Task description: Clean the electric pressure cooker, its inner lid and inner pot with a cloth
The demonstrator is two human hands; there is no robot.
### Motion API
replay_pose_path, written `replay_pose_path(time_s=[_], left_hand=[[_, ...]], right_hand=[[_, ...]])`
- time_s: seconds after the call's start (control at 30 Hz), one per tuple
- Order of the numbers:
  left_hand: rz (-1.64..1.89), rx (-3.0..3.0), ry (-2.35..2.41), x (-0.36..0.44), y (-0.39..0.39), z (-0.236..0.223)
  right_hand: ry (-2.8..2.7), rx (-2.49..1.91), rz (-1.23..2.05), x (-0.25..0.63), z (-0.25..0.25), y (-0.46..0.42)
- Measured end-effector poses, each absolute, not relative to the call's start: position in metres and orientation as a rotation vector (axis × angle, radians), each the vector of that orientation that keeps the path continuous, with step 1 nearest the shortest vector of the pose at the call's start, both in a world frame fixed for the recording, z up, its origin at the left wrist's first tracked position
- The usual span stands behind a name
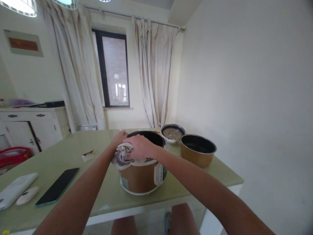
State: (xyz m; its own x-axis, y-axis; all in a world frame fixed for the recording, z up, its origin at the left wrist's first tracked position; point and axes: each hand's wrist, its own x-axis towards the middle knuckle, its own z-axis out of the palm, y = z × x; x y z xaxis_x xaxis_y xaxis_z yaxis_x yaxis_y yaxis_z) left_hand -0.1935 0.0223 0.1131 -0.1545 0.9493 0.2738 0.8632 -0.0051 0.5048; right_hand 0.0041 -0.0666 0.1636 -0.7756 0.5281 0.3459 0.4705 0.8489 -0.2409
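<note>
A gold-brown rice cooker (138, 180) with a white base and a control panel at its right stands on the table in front of me, its top uncovered and dark inside. My right hand (140, 147) reaches across to the cooker's left rim and presses a crumpled, patterned cloth (123, 154) against it, fingers closed on the cloth. Just behind the cloth, my left hand (120, 137) grips the cooker's far left edge; most of its fingers are hidden.
Right of the cooker sits a gold inner pot (198, 159) with a dark inside. A round lid (172, 133) lies behind it, near the wall. On the table's left are a phone (58, 186), a white device (17, 189), a small white rounded object (27, 195) and a small packet (88, 156).
</note>
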Motion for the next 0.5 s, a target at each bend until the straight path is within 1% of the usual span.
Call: replay_pose_path(time_s=[0.2, 0.27, 0.33, 0.47, 0.5], left_hand=[[0.906, 1.960, 2.108, -0.193, 0.020, 0.113], [0.910, 1.959, 2.109, -0.194, 0.022, 0.112], [0.911, 1.951, 2.108, -0.195, 0.024, 0.112], [0.905, 1.920, 2.089, -0.196, 0.024, 0.114], [0.911, 1.916, 2.078, -0.196, 0.023, 0.114]], right_hand=[[-2.686, -0.471, 0.497, 0.055, 0.165, -0.034], [-2.708, -0.428, 0.534, 0.058, 0.166, -0.030], [-2.730, -0.437, 0.461, 0.045, 0.166, -0.036], [-2.714, -0.614, 0.128, 0.006, 0.167, -0.057], [-2.705, -0.654, 0.118, 0.003, 0.167, -0.059]])
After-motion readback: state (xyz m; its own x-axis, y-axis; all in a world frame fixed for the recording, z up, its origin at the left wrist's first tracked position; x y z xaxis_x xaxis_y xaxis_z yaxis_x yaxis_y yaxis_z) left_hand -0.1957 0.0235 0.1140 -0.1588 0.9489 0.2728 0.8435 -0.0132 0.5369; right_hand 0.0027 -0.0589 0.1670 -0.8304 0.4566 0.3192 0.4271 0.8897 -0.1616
